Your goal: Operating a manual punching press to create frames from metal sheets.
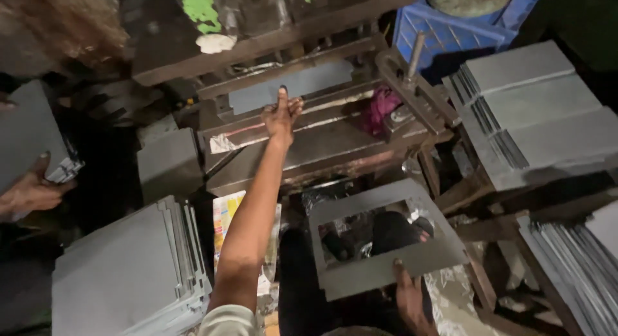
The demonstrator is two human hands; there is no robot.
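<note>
My left hand (281,114) presses flat-fingered on the grey strip (291,85) in the press (322,143), perhaps pinching it; fingers could get crushed. My right hand (409,297) grips the cut-out frame (380,242).

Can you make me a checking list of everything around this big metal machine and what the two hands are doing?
Surface: worn metal press bed, dark and scuffed.
Job's things: grey rectangular piece lying in the press; grey frame with a rectangular hole.
Clutter: pink rag on the press; colourful wrapper below it.
Hands: left hand reaches to the press, fingertips at the grey piece; right hand grips the frame's lower edge.
Cables: nothing seen.
Surroundings: stacks of grey sheets at the lower left, upper right and lower right; blue crate; another person's hand on sheets at the left edge.
</note>
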